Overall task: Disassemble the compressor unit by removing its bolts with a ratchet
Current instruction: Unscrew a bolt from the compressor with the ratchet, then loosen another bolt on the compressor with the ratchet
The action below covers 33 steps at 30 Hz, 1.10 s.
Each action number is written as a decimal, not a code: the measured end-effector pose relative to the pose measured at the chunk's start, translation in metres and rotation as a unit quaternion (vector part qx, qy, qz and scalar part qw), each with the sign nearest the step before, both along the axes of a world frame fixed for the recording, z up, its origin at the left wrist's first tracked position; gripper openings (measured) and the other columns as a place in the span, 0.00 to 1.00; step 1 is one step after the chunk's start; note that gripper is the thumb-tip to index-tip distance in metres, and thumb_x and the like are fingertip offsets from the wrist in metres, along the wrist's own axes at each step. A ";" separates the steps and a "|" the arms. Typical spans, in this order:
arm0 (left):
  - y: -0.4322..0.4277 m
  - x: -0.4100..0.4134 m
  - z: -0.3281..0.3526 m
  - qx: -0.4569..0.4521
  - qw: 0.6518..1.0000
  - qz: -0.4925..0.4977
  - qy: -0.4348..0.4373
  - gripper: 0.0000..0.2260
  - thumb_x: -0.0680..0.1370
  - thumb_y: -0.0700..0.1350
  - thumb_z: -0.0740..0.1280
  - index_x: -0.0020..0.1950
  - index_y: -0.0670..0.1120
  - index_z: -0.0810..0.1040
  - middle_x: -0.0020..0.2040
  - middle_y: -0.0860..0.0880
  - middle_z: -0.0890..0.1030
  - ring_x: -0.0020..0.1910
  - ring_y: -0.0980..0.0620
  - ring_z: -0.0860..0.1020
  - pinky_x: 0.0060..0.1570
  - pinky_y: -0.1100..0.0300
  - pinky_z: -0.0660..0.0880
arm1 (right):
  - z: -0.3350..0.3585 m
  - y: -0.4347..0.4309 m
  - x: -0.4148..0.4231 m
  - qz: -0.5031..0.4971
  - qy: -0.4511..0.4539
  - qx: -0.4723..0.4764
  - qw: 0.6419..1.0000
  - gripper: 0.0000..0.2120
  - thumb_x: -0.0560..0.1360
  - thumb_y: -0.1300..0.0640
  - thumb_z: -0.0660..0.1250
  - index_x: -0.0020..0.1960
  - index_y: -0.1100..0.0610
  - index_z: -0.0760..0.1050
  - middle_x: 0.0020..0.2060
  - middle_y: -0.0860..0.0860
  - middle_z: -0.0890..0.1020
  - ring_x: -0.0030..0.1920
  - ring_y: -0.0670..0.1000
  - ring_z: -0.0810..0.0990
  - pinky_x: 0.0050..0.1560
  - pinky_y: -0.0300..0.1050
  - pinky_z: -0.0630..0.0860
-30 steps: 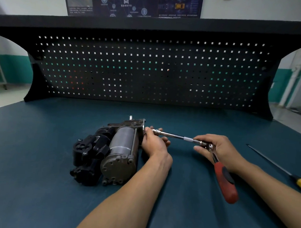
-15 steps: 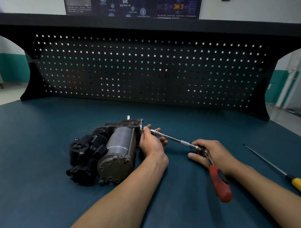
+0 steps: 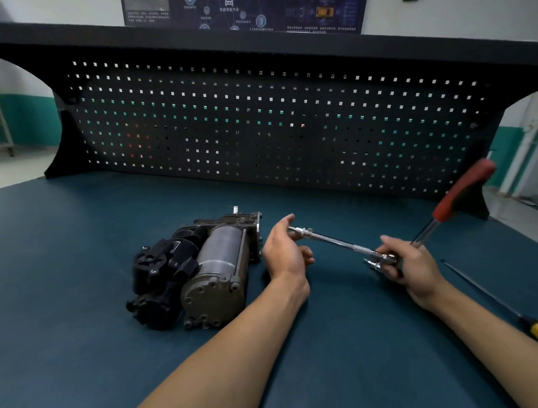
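Lying on its side on the bench top (image 3: 75, 288): compressor unit (image 3: 210, 272). Just right of it, off the end plate: ratchet (image 3: 336, 241), bar tip lightly pinched by left hand (image 3: 286, 250), head clenched in right hand (image 3: 412, 266). Seemingly between bolts; next, reseat squarely. Farther right, screwdriver (image 3: 534, 329), not obstructing.

one head cam only, wide-angle, looking forward and down across the bench (image 3: 76, 273); it sits close, left hand (image 3: 286, 253) and right hand (image 3: 412, 266) with the ratchet (image 3: 458, 193) mid-frame; the pegboard (image 3: 264, 127) faces it square at the back
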<state>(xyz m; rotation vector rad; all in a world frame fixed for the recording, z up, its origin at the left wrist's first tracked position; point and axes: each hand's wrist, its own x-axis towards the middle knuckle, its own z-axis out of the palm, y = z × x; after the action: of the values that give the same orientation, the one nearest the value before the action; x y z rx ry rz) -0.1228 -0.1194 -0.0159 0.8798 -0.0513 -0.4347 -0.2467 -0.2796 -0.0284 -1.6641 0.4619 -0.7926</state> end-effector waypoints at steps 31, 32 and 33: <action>-0.137 0.047 -0.023 0.507 0.710 -0.060 -0.485 0.05 0.77 0.48 0.70 0.49 0.49 0.85 0.50 0.49 0.84 0.51 0.48 0.80 0.50 0.58 0.76 | -0.009 -0.013 0.004 -0.170 -0.211 0.196 0.942 0.14 0.76 0.63 0.59 0.32 0.60 0.72 0.21 0.51 0.63 0.20 0.48 0.61 0.21 0.37 0.55; -0.135 0.046 -0.023 0.513 0.704 -0.053 -0.488 0.05 0.77 0.48 0.71 0.49 0.49 0.85 0.50 0.49 0.84 0.52 0.47 0.80 0.50 0.58 0.76 | -0.010 -0.012 0.005 -0.174 -0.214 0.194 0.941 0.15 0.76 0.64 0.59 0.31 0.59 0.72 0.20 0.51 0.63 0.20 0.48 0.61 0.21 0.37 0.55; -0.133 0.044 -0.022 0.514 0.702 -0.053 -0.490 0.06 0.77 0.48 0.70 0.49 0.48 0.85 0.50 0.48 0.84 0.52 0.46 0.80 0.51 0.56 0.77 | -0.010 -0.011 0.005 -0.177 -0.219 0.195 0.940 0.17 0.76 0.64 0.59 0.29 0.58 0.73 0.20 0.50 0.63 0.20 0.48 0.61 0.21 0.37 0.55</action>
<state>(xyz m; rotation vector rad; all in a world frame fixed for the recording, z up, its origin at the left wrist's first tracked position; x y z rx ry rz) -0.0784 -0.2529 -0.0381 2.1735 -0.9304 0.0024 -0.2422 -0.2903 -0.0385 -1.0079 0.5654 -1.2155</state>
